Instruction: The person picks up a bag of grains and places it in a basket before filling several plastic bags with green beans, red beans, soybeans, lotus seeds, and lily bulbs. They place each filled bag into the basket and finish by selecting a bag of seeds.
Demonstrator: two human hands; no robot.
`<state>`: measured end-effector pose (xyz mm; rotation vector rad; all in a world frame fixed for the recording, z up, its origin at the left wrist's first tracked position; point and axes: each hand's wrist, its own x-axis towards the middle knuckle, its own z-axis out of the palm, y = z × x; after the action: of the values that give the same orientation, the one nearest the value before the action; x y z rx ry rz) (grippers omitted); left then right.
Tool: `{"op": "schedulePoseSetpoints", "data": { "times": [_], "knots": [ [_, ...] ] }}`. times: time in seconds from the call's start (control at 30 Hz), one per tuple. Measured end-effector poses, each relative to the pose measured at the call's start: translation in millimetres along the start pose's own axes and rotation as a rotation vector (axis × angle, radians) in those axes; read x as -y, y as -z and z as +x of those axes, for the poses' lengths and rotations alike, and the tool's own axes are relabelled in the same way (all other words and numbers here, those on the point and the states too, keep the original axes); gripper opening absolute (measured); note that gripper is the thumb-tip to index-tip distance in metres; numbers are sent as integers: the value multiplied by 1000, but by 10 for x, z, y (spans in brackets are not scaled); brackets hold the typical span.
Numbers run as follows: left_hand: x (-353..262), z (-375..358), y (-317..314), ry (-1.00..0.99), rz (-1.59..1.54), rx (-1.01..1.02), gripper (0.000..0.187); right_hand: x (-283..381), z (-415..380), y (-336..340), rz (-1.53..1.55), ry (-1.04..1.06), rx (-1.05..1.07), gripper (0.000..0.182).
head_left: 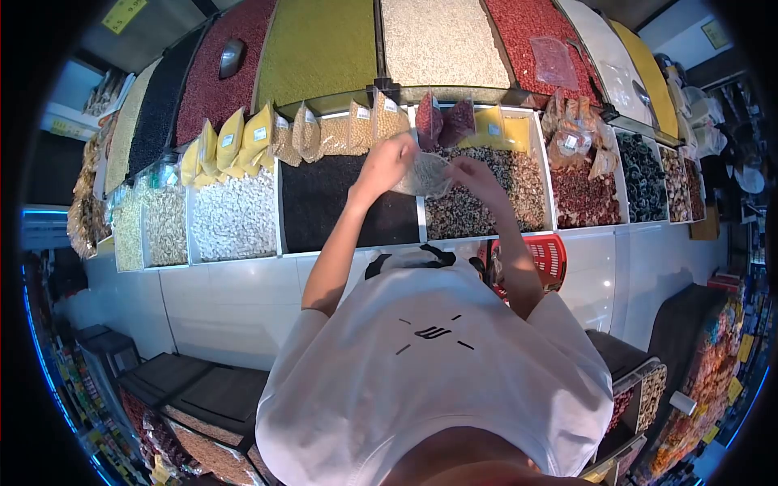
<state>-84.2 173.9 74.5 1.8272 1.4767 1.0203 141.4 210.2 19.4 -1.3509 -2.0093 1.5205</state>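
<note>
the middle is bright, the corners black. things near the edges look bent. tiny white shines dot the counter front [590, 275]. a blue light [53, 212] glows at the left. the right arm [515, 251] looks darker than the left arm [336, 251].

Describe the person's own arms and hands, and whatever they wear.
Both the left hand and the right hand are ungloved, with no watch visible. The forearms are bare, below the loose, short sleeves of a white T-shirt. Its black emblem has slanted strokes amid four short dashes.
</note>
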Motion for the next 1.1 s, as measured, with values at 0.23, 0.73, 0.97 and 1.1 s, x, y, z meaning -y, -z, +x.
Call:
{"op": "schedulePoseSetpoints", "data": {
  "times": [0.23, 0.73, 0.97, 1.1],
  "knots": [
    [-680, 394, 496, 59, -545, 195, 8, 464, -79, -47, 311, 300, 124, 97],
    [125, 1018, 18, 89, -672, 417, 87, 581, 675, 587, 639, 250, 94, 71],
    [394, 1713, -313, 451, -790, 141, 54, 331, 1529, 1041, 561, 30, 21, 52],
    [616, 2232, -331, 643, -802, 124, 74, 461, 1969, 1331, 554, 2, 108, 46]
  ]
}}
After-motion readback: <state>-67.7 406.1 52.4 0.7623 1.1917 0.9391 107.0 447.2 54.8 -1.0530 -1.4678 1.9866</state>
